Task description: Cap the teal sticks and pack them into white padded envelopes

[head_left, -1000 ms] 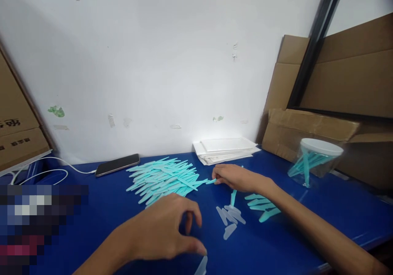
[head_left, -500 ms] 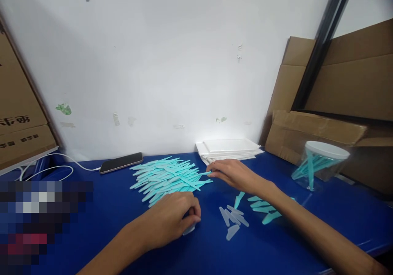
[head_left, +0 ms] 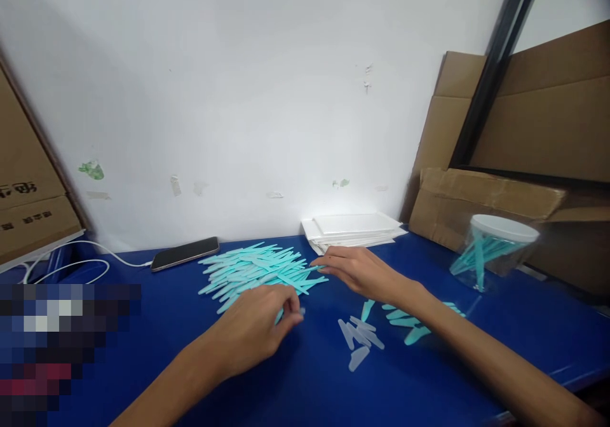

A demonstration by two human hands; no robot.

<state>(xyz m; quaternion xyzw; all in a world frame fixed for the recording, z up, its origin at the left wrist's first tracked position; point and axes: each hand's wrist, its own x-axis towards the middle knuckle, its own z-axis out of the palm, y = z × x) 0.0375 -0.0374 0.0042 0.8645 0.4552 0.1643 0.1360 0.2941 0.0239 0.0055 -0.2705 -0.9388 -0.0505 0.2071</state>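
Dozens of slim turquoise sticks [head_left: 255, 268], eyebrow razors by their look, lie heaped on the blue desk [head_left: 324, 392]. At the heap's right edge the right hand [head_left: 358, 269] is nearly closed, thumb and finger pinching one stick [head_left: 315, 267]; just in front of the heap, the left hand [head_left: 255, 322] curls loosely, a translucent cover [head_left: 302, 311] between its fingertips. I'd keep that pinch near the stick's end and draw along its length, so its neighbours don't shift.

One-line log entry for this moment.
left hand: pinching pale piece | right hand: fingertips at right side of turquoise pile | translucent pieces: on blue table
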